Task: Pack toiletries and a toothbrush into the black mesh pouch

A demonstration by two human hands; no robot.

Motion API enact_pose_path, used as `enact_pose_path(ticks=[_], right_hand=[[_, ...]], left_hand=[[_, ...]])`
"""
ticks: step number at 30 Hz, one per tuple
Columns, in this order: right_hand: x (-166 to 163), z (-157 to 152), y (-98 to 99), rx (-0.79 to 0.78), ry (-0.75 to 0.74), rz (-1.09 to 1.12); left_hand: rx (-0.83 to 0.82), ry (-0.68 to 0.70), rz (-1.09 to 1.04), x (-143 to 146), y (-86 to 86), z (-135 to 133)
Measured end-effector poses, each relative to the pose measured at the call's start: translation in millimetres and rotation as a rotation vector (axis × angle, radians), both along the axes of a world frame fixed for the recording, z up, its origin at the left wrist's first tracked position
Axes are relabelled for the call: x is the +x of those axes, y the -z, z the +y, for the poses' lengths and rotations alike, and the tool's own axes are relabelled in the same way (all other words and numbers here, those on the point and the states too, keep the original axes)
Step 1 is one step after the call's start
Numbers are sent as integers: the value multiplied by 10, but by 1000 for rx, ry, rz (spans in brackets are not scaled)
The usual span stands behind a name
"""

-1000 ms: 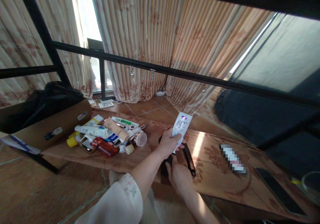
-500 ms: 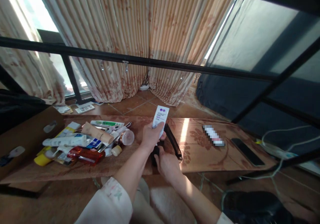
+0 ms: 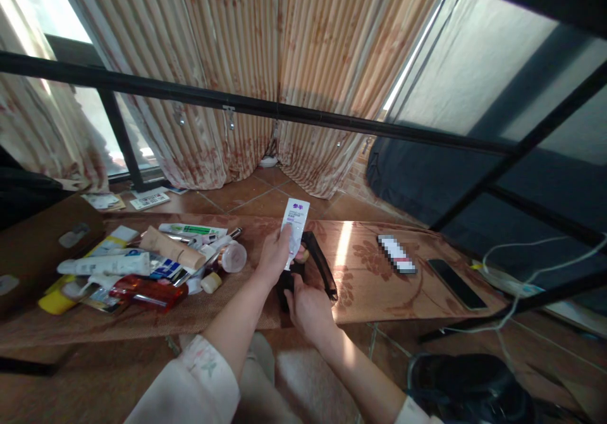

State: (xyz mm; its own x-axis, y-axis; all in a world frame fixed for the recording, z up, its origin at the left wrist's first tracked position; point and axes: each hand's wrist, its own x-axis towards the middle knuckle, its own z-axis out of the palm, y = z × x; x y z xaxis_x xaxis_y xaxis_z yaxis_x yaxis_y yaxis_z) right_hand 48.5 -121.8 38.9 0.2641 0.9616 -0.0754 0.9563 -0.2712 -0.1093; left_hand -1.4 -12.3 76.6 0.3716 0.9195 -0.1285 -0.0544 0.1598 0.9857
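Apparently you are mid-insertion, left hand [image 3: 275,253] gripping the white tube [image 3: 296,222] at the black pouch [image 3: 283,291] your right hand [image 3: 310,313] grasps, so careful lowering seems called for.

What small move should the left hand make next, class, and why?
Probably ease the white tube down into the black pouch: the left hand grips it with its lower end at the pouch, which the right hand holds.

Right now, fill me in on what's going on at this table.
The person's left hand holds up a white tube with purple print, by a black pouch that the right hand holds on the cloth-covered table. Tubes and bottles lie heaped to the left; a dark phone lies to the right.
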Motion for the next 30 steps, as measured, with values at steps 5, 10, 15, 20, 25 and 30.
enact_pose_path(ticks=[5, 10, 15, 20, 25, 30], right_hand=[[4, 9, 27, -19, -5, -7], [4, 1, 40, -13, -10, -9], [5, -13, 57, -13, -13, -14], [-2, -28, 53, 10, -21, -19], [-4, -31, 46, -12, -9, -11], [-4, -25, 49, -38, -14, -22]], left_hand=[[-10, 8, -27, -9, 46, 47], [-4, 22, -36, -10, 75, 59], [15, 29, -25, -7, 48, 32], [29, 25, -12, -2, 47, 23], [28, 19, -5, 9, 78, 35], [37, 21, 5, 19, 108, 43]])
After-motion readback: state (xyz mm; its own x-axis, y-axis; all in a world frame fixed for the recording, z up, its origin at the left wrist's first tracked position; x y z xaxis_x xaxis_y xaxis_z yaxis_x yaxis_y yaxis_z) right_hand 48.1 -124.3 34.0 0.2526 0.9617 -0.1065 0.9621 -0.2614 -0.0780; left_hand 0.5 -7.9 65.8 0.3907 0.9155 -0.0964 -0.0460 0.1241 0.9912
